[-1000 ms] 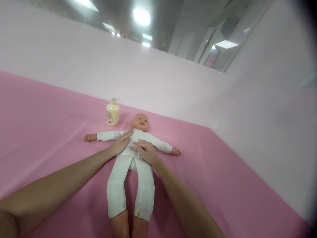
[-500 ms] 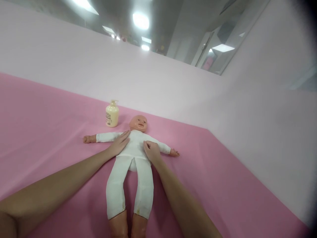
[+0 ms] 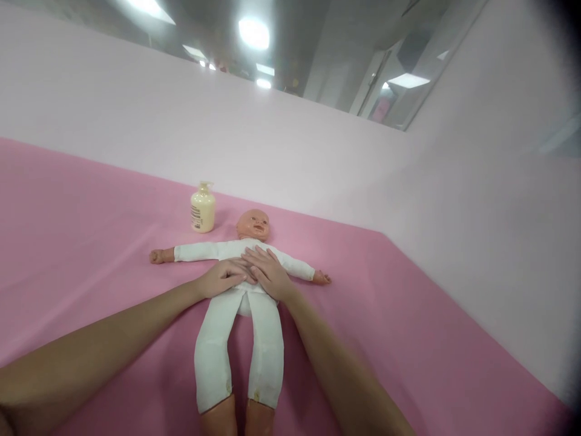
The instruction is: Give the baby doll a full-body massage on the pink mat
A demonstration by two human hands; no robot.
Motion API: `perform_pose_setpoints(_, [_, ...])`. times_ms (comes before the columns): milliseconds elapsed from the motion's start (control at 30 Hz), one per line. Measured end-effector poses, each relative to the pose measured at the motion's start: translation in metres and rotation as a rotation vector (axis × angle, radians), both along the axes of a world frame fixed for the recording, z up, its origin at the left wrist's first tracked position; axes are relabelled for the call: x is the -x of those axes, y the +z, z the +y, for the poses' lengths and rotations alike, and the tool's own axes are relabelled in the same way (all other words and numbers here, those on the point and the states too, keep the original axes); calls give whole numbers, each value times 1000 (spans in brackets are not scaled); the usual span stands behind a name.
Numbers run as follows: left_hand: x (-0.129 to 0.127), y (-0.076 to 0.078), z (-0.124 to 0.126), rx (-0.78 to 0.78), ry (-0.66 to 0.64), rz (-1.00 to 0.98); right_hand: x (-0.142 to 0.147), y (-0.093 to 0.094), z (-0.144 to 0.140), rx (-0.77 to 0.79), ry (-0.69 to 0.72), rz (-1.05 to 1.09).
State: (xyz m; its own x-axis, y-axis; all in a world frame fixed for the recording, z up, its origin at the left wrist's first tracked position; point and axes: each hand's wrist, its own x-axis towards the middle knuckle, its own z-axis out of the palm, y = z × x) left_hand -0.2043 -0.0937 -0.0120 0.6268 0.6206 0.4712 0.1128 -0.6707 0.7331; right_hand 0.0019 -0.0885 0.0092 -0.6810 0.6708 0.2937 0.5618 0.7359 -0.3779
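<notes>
A baby doll (image 3: 265, 330) with a white cloth body lies on its back, arms spread out to the sides and head toward the wall. Across its belly rests my left hand (image 3: 222, 277), its fingers stretched out toward the middle. My right hand (image 3: 270, 272) lies flat on the doll's chest with the fingers spread, and its fingertips overlap or touch those of my left hand. Neither hand grasps anything. The lower ends of the doll's legs are cut off by the bottom edge of the view.
A pale yellow pump bottle (image 3: 203, 211) stands upright beside the doll's head, on the left. Pink covering (image 3: 104, 224) spreads over the table up to a white wall (image 3: 181, 127). Above is a reflective pane (image 3: 318, 54) showing ceiling lights.
My left hand has slid from the doll's side in over its belly. My right hand, curled before, has opened and now lies flat on the chest, against the left fingers.
</notes>
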Motion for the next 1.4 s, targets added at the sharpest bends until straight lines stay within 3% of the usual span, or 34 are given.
perform_pose_setpoints(233, [-1,-5,2,117,155,-107,4,-7,5,65,-206,62])
perform_pose_setpoints(467, [1,-7,6,110,366,-65,3,-12,8,-12,-297,326])
perform_pose_setpoints(600, [1,-11,10,106,417,-47,4,-10,5,-61,-356,328])
perform_pose_setpoints(700, [1,-16,13,94,432,-41,8,-4,-1,-77,-278,289])
perform_pose_setpoints(900, [2,-16,10,-9,379,-92,14,9,-15,64,95,219])
perform_pose_setpoints(1067, [4,-10,4,-190,214,72,13,10,-13,169,118,302])
perform_pose_setpoints(1267, [4,-14,13,-91,345,126,11,7,-8,393,-53,469])
perform_pose_setpoints(1400, [4,-25,21,34,489,62,9,-2,-3,331,-223,504])
